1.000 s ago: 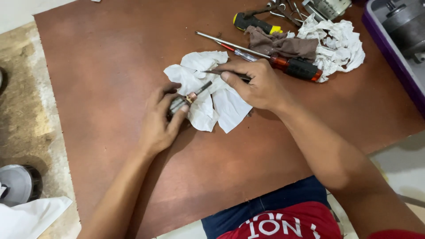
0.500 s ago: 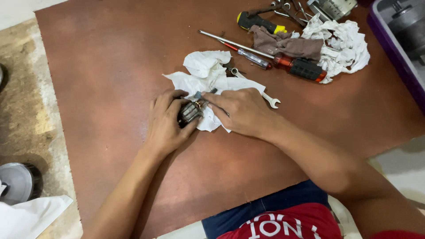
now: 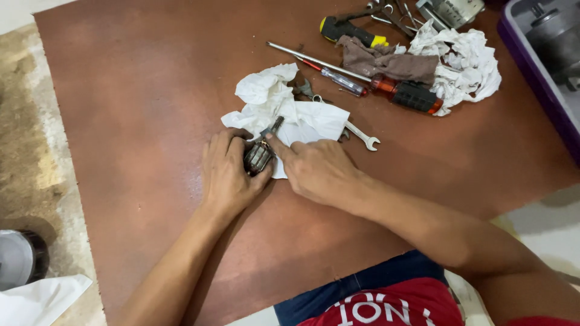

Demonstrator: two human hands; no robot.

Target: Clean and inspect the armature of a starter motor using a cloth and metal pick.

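My left hand (image 3: 228, 170) grips a small dark metal motor part (image 3: 258, 154) with a thin shaft sticking out toward the upper right. It rests at the near edge of a crumpled white tissue (image 3: 284, 108) on the brown table (image 3: 139, 90). My right hand (image 3: 317, 169) lies beside it, the forefinger pressing on the part's end where it meets the tissue. A small silver wrench (image 3: 361, 134) pokes out from under the tissue on the right.
Further back lie a long orange-and-black screwdriver (image 3: 386, 84), a small screwdriver (image 3: 338, 78), a brown rag (image 3: 386, 60), another white tissue wad (image 3: 465, 60), a yellow-and-black tool (image 3: 344, 27) and pliers. A purple bin (image 3: 544, 66) stands at the right edge. A round metal tin (image 3: 18, 259) sits on the floor, left.
Both hands have drawn toward me with the motor part. My right hand has left the far side of the tissue and closed in on the part; the wrench is now uncovered.
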